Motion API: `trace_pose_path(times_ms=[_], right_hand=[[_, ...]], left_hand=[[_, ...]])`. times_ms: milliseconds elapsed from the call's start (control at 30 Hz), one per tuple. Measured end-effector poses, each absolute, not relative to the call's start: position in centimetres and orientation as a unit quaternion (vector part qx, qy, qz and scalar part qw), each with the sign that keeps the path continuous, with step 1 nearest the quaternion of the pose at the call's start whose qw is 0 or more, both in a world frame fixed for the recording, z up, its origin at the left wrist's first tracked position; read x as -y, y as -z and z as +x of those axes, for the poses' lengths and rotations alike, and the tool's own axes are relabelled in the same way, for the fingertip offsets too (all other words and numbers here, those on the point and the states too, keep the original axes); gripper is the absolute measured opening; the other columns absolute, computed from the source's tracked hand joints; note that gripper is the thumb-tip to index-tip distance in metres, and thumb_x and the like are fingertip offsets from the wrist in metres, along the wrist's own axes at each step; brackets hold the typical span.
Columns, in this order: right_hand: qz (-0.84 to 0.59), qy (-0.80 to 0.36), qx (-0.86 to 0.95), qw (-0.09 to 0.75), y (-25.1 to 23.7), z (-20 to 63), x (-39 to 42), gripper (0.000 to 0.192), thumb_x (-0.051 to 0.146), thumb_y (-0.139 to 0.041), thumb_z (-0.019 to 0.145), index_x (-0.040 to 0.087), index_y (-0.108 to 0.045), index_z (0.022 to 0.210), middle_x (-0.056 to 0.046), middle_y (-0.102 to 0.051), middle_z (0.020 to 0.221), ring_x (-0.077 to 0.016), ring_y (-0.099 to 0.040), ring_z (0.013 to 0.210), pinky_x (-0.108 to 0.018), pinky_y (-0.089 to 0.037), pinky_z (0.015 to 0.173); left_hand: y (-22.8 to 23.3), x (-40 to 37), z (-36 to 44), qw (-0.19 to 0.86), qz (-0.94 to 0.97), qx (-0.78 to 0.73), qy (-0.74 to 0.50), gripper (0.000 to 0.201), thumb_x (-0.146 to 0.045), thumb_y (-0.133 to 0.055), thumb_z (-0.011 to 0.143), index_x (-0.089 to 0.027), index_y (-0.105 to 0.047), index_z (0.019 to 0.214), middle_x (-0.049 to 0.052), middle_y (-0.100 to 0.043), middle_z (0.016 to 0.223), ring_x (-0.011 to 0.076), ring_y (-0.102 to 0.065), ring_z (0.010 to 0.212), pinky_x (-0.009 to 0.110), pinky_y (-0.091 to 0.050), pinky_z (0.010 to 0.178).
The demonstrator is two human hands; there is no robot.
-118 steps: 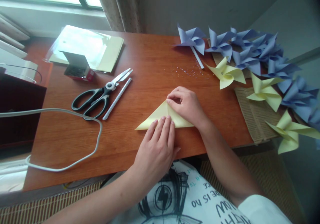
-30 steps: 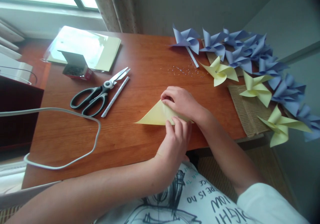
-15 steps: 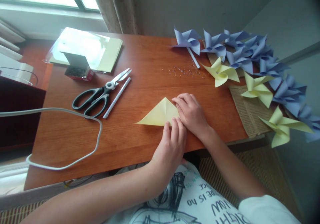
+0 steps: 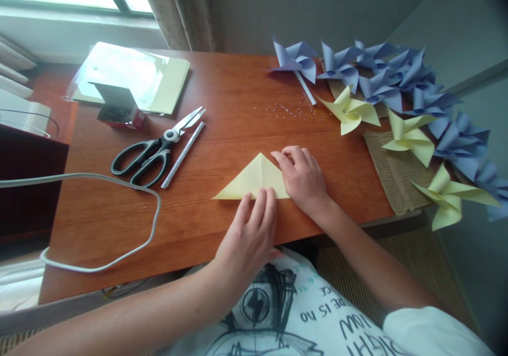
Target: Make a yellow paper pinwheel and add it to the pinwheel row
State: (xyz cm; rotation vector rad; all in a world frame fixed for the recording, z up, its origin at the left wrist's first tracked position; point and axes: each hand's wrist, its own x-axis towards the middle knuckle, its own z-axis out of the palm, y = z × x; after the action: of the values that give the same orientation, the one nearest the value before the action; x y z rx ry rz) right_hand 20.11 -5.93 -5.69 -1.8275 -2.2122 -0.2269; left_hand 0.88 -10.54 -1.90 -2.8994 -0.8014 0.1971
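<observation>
A sheet of yellow paper (image 4: 254, 179), folded into a triangle, lies on the table with its peak pointing away from me. A crease runs down its middle. My left hand (image 4: 248, 231) rests its outstretched fingertips on the folded edge nearest me, around the middle. At the right corner, my right hand (image 4: 305, 180) has its fingers curled over the paper and covers that corner. Left of the paper are scissors (image 4: 169, 139) with black-and-grey handles, their blades slightly apart, and a rolled paper stick (image 4: 183, 155).
Yellow pinwheels (image 4: 408, 136) and several blue pinwheels (image 4: 381, 89) line the right side, partly over corrugated cardboard (image 4: 391, 179). Tiny beads (image 4: 291, 111) lie scattered. An open small box (image 4: 121, 113) stands by a paper pack (image 4: 174, 83). A white cable (image 4: 156, 218) loops at left.
My left hand has slid left along the paper's near fold, from near the right corner to the middle. My right hand stays at the right corner.
</observation>
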Motion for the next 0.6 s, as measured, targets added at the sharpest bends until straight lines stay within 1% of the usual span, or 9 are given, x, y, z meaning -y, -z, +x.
trace_pose_path(times_ms=[133,233,300,433,533,600], right_hand=[[-0.632,0.069,0.762,0.126,5.7,20.1,6.0,0.033,0.016,-0.044,0.104,0.019,-0.064,0.129,-0.012,-0.067,0.114,-0.0269,-0.054,0.093,-0.039,-0.047,0.080],[-0.634,0.068,0.760,0.124,5.7,20.1,6.0,0.034,0.015,-0.044,0.103,0.020,-0.064,0.130,-0.012,-0.067,0.114,-0.0269,-0.054,0.094,-0.039,-0.047,0.079],[-0.636,0.068,0.758,0.124,5.7,20.1,6.0,0.034,0.015,-0.043,0.104,0.020,-0.064,0.130,-0.012,-0.066,0.113,-0.0268,-0.054,0.094,-0.039,-0.048,0.079],[-0.637,0.073,0.758,0.125,5.7,20.1,5.9,0.034,0.015,-0.044,0.103,0.020,-0.065,0.129,-0.012,-0.067,0.112,-0.0266,-0.055,0.093,-0.038,-0.048,0.078],[-0.636,0.077,0.757,0.131,5.8,20.1,5.9,0.034,0.015,-0.044,0.103,0.019,-0.065,0.129,-0.012,-0.067,0.111,-0.0266,-0.055,0.093,-0.038,-0.049,0.078],[-0.637,0.078,0.755,0.134,5.9,20.1,5.9,0.034,0.014,-0.044,0.103,0.020,-0.065,0.128,-0.012,-0.067,0.111,-0.0269,-0.055,0.092,-0.039,-0.049,0.077]], left_hand=[[1.7,10.3,-1.5,0.083,-0.952,0.289,-0.050,0.086,-0.068,-0.056,0.088,0.001,-0.058,0.140,0.025,-0.045,0.155,0.0381,-0.043,0.143,0.052,-0.038,0.117],[1.7,10.3,-3.4,0.094,-0.950,0.295,-0.050,0.078,-0.063,-0.055,0.091,-0.001,-0.061,0.138,0.023,-0.043,0.157,0.0365,-0.040,0.145,0.054,-0.035,0.118],[1.6,10.4,-4.4,0.085,-0.947,0.306,-0.049,0.074,-0.060,-0.052,0.094,0.000,-0.062,0.135,0.024,-0.042,0.157,0.0367,-0.040,0.145,0.055,-0.034,0.118],[1.4,10.5,-5.9,0.054,-0.938,0.340,-0.033,0.073,-0.058,-0.038,0.101,0.003,-0.064,0.132,0.026,-0.045,0.155,0.0373,-0.044,0.143,0.056,-0.031,0.117],[1.1,10.5,-6.8,0.033,-0.928,0.370,-0.022,0.080,-0.058,-0.023,0.104,0.005,-0.063,0.131,0.027,-0.046,0.154,0.0381,-0.046,0.142,0.056,-0.032,0.115],[1.0,10.4,-7.3,0.037,-0.926,0.374,-0.019,0.085,-0.059,-0.019,0.103,0.009,-0.061,0.131,0.029,-0.046,0.153,0.0402,-0.048,0.140,0.057,-0.033,0.113]])
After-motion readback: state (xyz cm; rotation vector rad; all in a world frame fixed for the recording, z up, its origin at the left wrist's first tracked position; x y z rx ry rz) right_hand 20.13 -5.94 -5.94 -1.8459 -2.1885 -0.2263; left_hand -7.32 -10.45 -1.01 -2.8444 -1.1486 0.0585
